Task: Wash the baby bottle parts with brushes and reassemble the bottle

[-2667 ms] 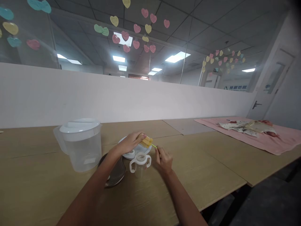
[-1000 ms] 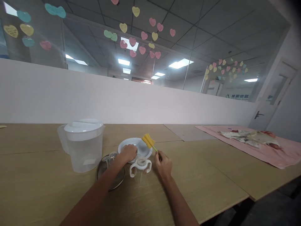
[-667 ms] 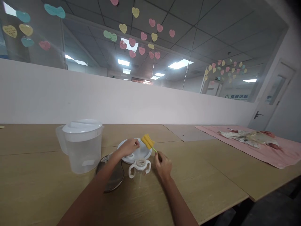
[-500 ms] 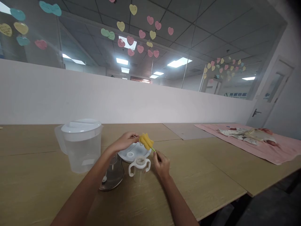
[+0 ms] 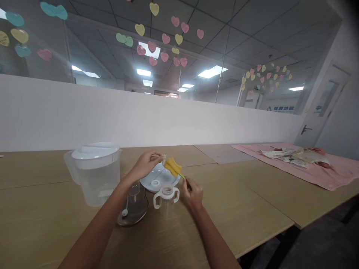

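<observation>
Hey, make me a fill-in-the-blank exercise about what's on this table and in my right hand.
The right hand grips a sponge brush whose foam head is ____.
The small bottle has ____ side handles.
The lidded pitcher stands to the ____ of the small bottle.
The cloth spread at the right end of the table is ____.

Missing words: yellow; two; left; pink.
</observation>
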### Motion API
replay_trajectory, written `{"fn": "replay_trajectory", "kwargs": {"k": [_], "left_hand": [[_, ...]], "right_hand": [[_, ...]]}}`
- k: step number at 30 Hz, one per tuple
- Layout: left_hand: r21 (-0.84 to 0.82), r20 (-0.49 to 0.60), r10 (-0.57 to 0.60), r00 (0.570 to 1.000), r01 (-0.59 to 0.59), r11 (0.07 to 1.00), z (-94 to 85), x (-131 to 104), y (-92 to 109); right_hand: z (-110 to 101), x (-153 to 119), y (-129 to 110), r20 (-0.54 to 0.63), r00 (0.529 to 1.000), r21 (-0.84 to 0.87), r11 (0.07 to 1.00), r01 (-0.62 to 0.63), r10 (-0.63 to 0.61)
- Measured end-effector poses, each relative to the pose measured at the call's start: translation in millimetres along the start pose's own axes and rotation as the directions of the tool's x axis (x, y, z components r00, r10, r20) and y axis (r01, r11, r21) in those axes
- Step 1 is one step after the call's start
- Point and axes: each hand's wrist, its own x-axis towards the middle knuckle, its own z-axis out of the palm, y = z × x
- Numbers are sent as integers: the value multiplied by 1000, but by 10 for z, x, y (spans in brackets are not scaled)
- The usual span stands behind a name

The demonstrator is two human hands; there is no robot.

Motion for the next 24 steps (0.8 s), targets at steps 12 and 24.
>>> {"fn": "replay_trajectory", "kwargs": {"k": [12, 24], "left_hand": [[820, -8, -134, 991, 83, 566, -171, -123, -96], [838, 100, -624, 775, 273, 473, -12, -129, -466]], "right_hand": [[-13, -5, 21, 0, 998, 10, 998, -65, 65], [-18, -6, 21, 26, 997, -22, 997, -76, 77]]}}
